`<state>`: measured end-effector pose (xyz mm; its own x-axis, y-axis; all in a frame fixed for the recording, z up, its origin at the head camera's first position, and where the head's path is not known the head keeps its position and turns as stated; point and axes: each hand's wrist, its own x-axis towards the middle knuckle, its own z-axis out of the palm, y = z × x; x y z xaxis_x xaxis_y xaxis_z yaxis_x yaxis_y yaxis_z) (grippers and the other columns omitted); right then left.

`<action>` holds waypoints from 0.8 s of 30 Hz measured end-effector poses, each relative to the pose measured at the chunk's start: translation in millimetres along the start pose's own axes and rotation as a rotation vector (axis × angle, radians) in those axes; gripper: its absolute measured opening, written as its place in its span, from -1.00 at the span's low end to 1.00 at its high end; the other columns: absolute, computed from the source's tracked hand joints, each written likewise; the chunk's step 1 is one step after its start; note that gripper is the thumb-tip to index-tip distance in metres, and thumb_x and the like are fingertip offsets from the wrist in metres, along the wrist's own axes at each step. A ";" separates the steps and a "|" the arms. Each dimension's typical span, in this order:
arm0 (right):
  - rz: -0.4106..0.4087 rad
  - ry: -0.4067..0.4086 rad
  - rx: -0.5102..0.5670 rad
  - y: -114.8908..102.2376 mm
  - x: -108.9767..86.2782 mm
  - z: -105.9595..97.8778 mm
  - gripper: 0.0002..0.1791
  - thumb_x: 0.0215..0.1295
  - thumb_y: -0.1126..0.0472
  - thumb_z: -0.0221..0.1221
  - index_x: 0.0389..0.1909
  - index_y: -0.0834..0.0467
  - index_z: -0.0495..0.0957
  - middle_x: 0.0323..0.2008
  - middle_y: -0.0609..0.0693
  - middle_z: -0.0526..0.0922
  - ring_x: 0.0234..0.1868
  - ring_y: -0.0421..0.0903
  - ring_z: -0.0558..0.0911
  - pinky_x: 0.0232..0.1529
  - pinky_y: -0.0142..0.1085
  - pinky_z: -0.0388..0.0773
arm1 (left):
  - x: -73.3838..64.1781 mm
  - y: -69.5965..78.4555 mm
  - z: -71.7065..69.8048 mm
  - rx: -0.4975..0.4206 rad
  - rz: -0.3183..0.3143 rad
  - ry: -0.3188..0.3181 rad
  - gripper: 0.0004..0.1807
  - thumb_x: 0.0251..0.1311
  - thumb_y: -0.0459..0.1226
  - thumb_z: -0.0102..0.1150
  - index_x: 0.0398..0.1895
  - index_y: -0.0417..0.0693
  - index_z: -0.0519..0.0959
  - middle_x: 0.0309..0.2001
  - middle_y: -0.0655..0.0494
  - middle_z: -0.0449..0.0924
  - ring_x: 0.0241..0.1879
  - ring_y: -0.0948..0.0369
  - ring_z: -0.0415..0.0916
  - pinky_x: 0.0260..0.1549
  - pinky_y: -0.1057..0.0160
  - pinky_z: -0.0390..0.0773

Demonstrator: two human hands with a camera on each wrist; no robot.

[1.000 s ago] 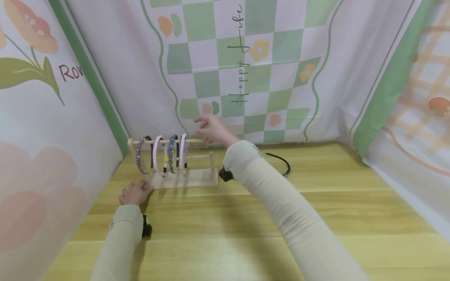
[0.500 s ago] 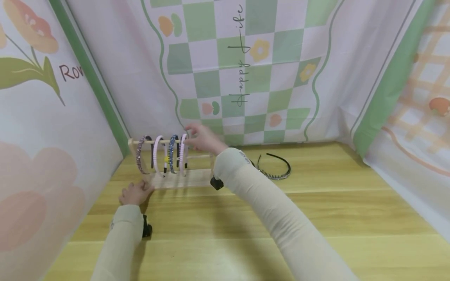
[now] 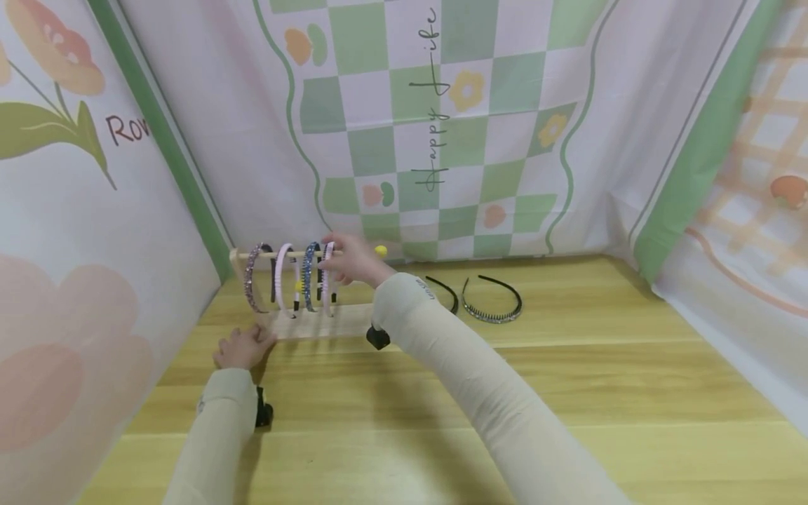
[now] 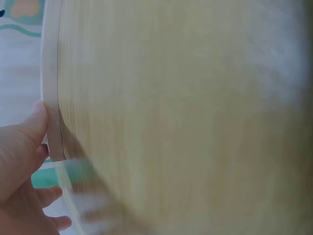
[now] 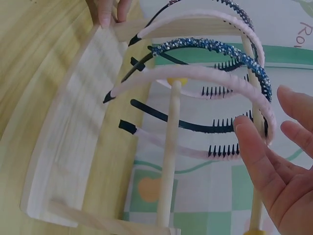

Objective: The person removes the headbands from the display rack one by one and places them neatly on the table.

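In the head view we see the rightmost pink headband (image 3: 326,289) hanging on the wooden stand (image 3: 328,321). In the left wrist view, the left hand's (image 4: 22,166) grip pinches the stand's corner; in the right, the right hand's (image 5: 286,183) grip is spread apart beside that headband.

Finishes: wood, cloth, glitter

I find the rack (image 5: 71,142) pale bare wood, smooth and matt. Table (image 3: 600,386): wood-grained, softly glossy. Blue band (image 5: 205,44): rough glitter. Pink bands (image 5: 210,74): matt, cloth-like. Black tips (image 5: 127,127): smooth, apparently plastic. Backdrop (image 3: 463,158): lightly creased cloth. Sleeves (image 3: 486,372): wrinkled cloth.
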<state>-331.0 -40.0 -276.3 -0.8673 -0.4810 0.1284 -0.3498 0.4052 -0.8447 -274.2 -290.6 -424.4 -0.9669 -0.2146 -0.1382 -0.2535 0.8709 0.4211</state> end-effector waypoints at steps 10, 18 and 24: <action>0.036 0.022 0.012 -0.5 -1.3 8.4 -0.40 0.18 0.35 0.20 0.27 0.17 0.29 0.12 0.17 0.45 -0.44 0.00 0.61 -0.41 -0.32 0.60 | 2.3 -3.7 2.7 -0.018 0.005 0.003 -0.20 0.23 0.21 -0.16 0.35 -0.15 0.11 0.31 -0.49 -0.19 0.15 -0.46 -0.10 0.02 -0.40 -0.03; 0.035 0.077 -0.017 2.9 1.1 8.0 -0.44 0.18 0.33 0.20 0.23 0.15 0.35 0.11 0.11 0.47 -0.47 0.02 0.62 -0.48 -0.32 0.59 | 1.4 -0.2 0.4 -0.015 -0.009 -0.005 -0.20 0.24 0.21 -0.16 0.35 -0.15 0.11 0.30 -0.48 -0.13 0.14 -0.44 -0.06 0.02 -0.39 -0.01; 0.053 0.095 0.045 2.2 1.6 1.6 -0.44 0.18 0.34 0.20 0.24 0.12 0.36 0.08 0.12 0.48 -0.49 -0.03 0.61 -0.41 -0.30 0.60 | 1.4 0.7 -1.2 0.002 -0.009 0.002 -0.20 0.24 0.20 -0.17 0.35 -0.16 0.10 0.28 -0.48 -0.09 0.12 -0.43 -0.01 0.01 -0.38 0.04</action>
<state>-332.6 -41.1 -278.8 -0.9146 -0.3830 0.1295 -0.2880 0.3922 -0.8736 -275.7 -290.8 -423.1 -0.9646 -0.2233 -0.1400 -0.2621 0.8698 0.4180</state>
